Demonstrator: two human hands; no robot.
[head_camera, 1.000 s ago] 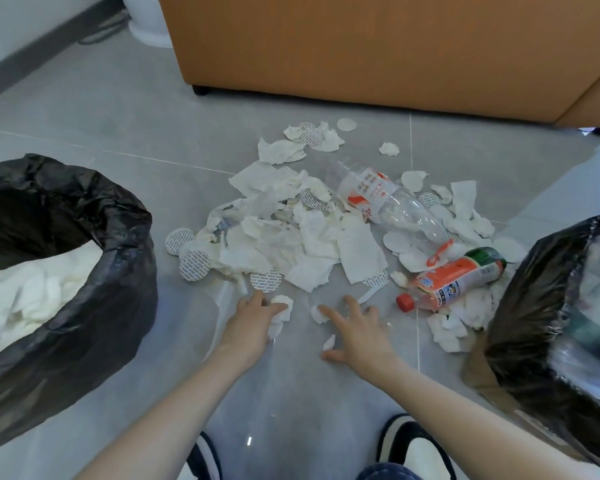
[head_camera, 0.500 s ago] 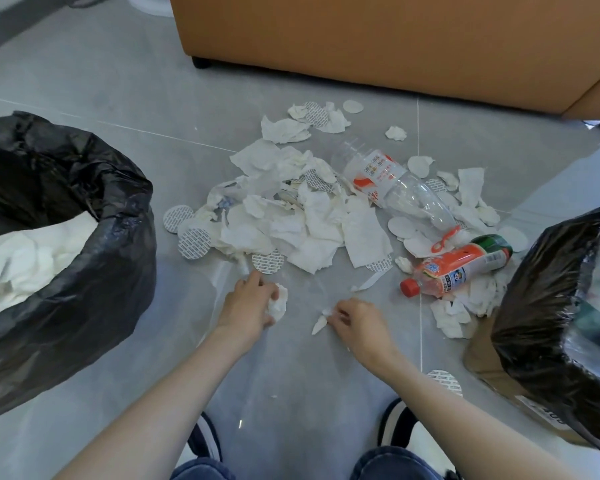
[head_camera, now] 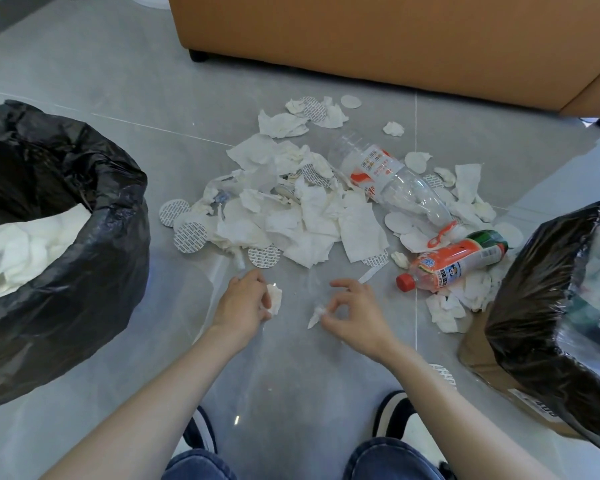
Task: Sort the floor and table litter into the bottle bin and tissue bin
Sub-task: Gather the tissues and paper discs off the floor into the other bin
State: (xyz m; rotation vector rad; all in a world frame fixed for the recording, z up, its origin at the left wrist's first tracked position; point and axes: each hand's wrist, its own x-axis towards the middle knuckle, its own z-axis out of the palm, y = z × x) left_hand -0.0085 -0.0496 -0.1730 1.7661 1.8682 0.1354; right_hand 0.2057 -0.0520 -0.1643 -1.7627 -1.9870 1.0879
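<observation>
A heap of torn white tissue [head_camera: 302, 216] and round foil discs lies on the grey floor. My left hand [head_camera: 242, 304] grips a small tissue wad [head_camera: 274, 297] near the heap's front edge. To its right, my right hand [head_camera: 355, 315] pinches a thin tissue scrap [head_camera: 316, 313] just above the floor. A clear empty bottle [head_camera: 395, 181] lies at the heap's right. An orange-labelled bottle [head_camera: 452, 262] with a red cap lies nearer. The black-lined tissue bin [head_camera: 94, 237] stands at the left, holding white tissue. The black-lined bottle bin [head_camera: 534, 306] stands at the right.
An orange-brown sofa [head_camera: 395, 39] closes off the back. The bottle bin is a cardboard box [head_camera: 492, 368] with a foil disc [head_camera: 442, 372] beside it. My shoes [head_camera: 394, 415] and knees fill the bottom edge. A sheet of clear film [head_camera: 205, 289] lies under my left hand.
Both hands went from reaching flat toward scraps to closing on them. The left now holds a tissue wad and the right has lifted a thin scrap off the floor.
</observation>
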